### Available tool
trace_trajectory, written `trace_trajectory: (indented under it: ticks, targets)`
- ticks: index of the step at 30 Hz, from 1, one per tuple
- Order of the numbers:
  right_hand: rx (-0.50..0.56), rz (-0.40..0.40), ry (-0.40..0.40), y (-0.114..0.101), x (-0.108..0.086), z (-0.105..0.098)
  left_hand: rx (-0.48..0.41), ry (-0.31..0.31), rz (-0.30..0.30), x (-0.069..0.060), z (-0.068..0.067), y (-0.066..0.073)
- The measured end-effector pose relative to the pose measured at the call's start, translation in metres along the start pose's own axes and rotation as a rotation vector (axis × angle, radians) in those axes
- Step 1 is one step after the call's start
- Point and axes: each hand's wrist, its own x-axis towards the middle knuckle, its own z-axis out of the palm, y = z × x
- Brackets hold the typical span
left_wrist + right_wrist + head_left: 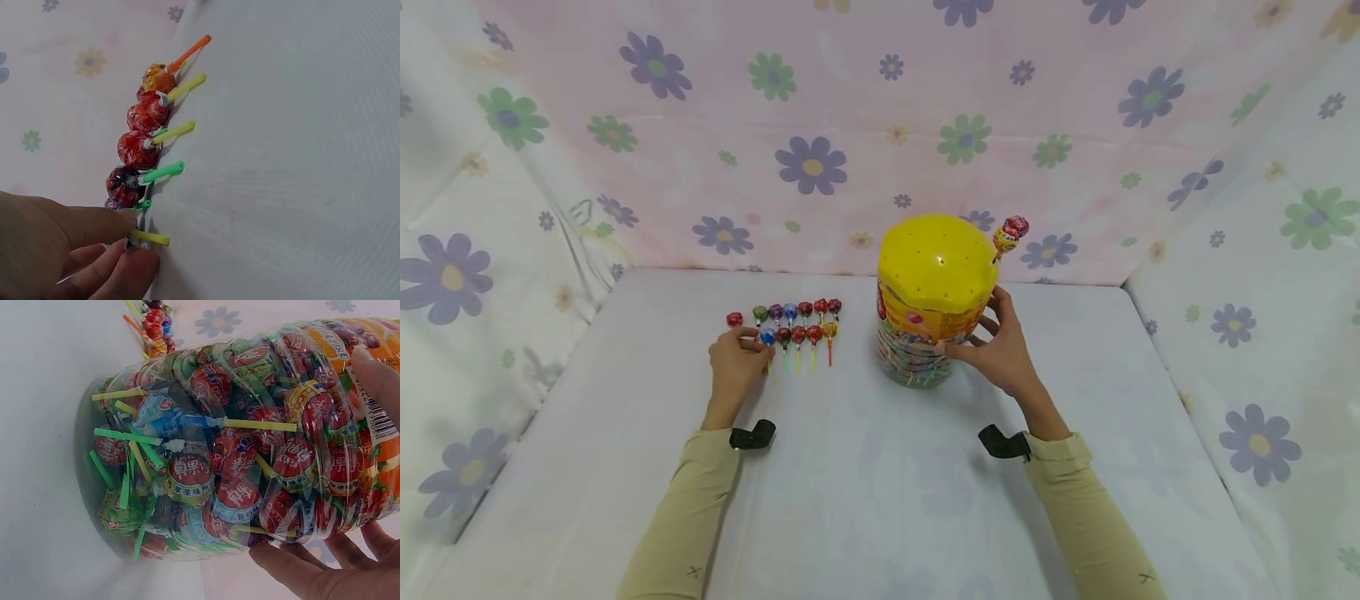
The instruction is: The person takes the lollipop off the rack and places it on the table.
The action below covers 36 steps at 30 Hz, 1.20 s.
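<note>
My left hand (737,362) pinches a blue-wrapped lollipop (767,336) at the left end of the front row. In the left wrist view its yellow stick (152,237) pokes out between thumb and fingers, while the candy head is mostly covered. My right hand (1003,354) grips the side of a clear, ribbed plastic jar (917,371) with a yellow lid (936,258). Thumb and fingers spread around the jar's upper part, at its orange label (375,369). Many wrapped lollipops (240,497) fill the jar, which stands on the table.
Beside the held lollipop, the front row continues with red lollipops (799,335) and an orange one (830,331). A back row (806,309) lies behind, with a lone red lollipop (734,318) at left. A red-and-yellow lollipop (1011,233) sticks up at the lid's right edge. Flowered cloth (850,108) encloses the white table (857,483).
</note>
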Motion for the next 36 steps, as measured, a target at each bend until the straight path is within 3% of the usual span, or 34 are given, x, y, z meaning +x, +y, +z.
trace_trajectory:
  ticks: [6,8,11,14,17,20,23,25,27,30,32,36]
  targets:
    - [-0.005,0.005,0.004,-0.001,0.001,0.0,-0.02,0.106,0.083,0.0,-0.008,0.021]
    - [-0.008,0.007,0.007,-0.001,0.001,0.0,-0.033,0.082,0.096,0.002,-0.012,0.032]
    - [-0.007,0.008,0.009,-0.001,0.001,0.0,-0.013,-0.015,0.075,0.004,-0.017,0.043]
    - [-0.008,0.01,0.008,0.0,0.0,0.0,0.008,-0.128,0.023,0.003,-0.019,0.044]
    - [-0.01,0.011,0.005,-0.001,0.0,0.0,0.02,-0.203,-0.023,0.001,-0.019,0.04]
    - [-0.008,0.008,0.005,-0.001,0.0,0.0,0.05,-0.198,-0.006,-0.002,-0.021,0.04]
    - [-0.003,0.006,0.006,-0.002,0.0,-0.001,0.065,-0.133,0.09,-0.003,-0.026,0.05]
    - [0.0,0.007,0.005,-0.002,0.0,-0.001,0.044,-0.093,0.183,-0.004,-0.03,0.063]
    - [-0.001,0.01,0.004,-0.002,0.0,-0.001,-0.045,-0.088,0.273,-0.006,-0.032,0.083]
    - [-0.003,0.021,0.009,-0.002,-0.001,0.0,-0.229,-0.131,0.384,-0.014,-0.029,0.12]
    - [-0.008,0.029,0.012,-0.001,-0.001,0.0,-0.344,-0.166,0.427,-0.022,-0.022,0.147]
    - [-0.01,0.032,0.013,-0.002,0.0,0.0,-0.481,-0.226,0.519,-0.039,-0.003,0.197]
